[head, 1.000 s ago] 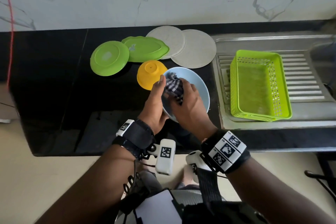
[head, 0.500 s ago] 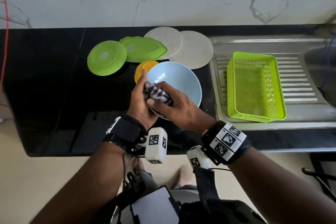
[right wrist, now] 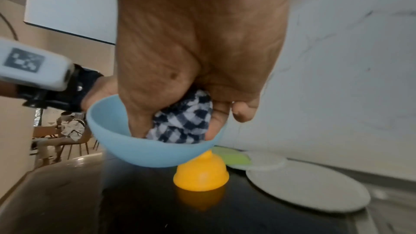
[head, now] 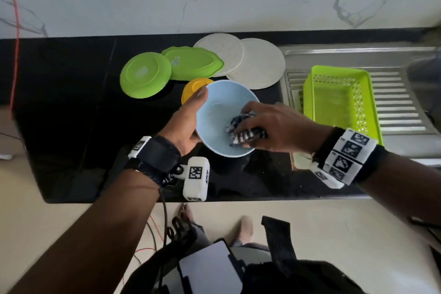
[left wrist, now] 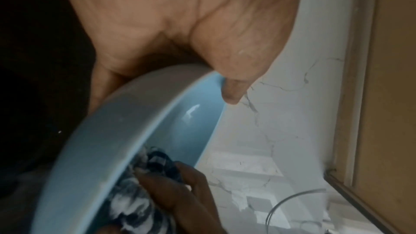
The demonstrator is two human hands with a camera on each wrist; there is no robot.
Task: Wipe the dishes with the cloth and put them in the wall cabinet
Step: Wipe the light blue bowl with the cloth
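The left hand (head: 188, 124) grips the blue bowl (head: 214, 114) by its rim, while the right hand's (head: 274, 126) fingers (right wrist: 216, 122) clamp the checked cloth (head: 245, 133) inside it.

Black countertop (head: 71, 102) carrying 2 green plates (head: 145, 75) (head: 193, 62), 2 off-white plates (head: 220, 51) (head: 260, 67), inverted yellow bowl (right wrist: 201, 175), all sitting face-down w/ rims overlapping

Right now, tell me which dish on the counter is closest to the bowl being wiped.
The yellow cup, upside down just behind the blue bowl. The green plates and white plates lie farther back toward the wall.
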